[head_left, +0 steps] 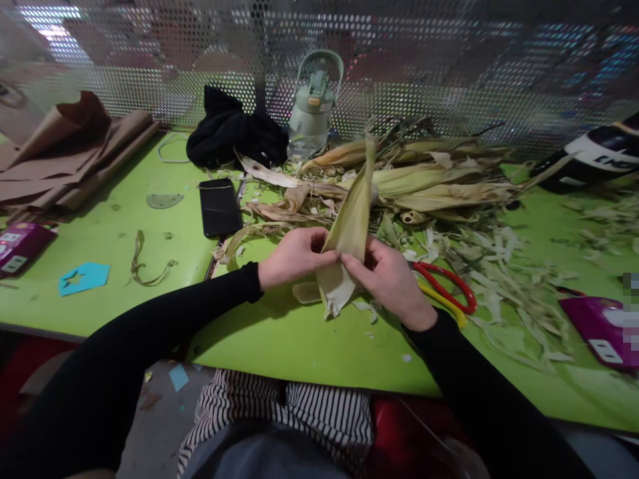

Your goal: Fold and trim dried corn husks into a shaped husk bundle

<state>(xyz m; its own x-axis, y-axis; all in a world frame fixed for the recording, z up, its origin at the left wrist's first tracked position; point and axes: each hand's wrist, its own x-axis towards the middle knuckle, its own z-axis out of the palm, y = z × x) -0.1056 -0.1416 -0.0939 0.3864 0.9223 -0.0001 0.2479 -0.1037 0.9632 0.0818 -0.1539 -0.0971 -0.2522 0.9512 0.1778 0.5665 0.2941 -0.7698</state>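
Both my hands grip one pale green corn husk leaf (351, 223) that stands up from the green table (279, 339). My left hand (294, 256) pinches its left edge with closed fingers. My right hand (392, 279) pinches its right edge low down. The leaf's crumpled lower end hangs below my hands, just above the table. Behind the leaf lies a pile of corn husks (414, 176).
Red and yellow scissors (446, 289) lie right of my right hand. A black phone (219, 206), black cloth (229, 133), green bottle (312, 106), brown paper (64, 156), blue star card (82, 277), magenta boxes (596, 326) and husk scraps (504, 279) lie around. A perforated panel (449, 66) backs the table.
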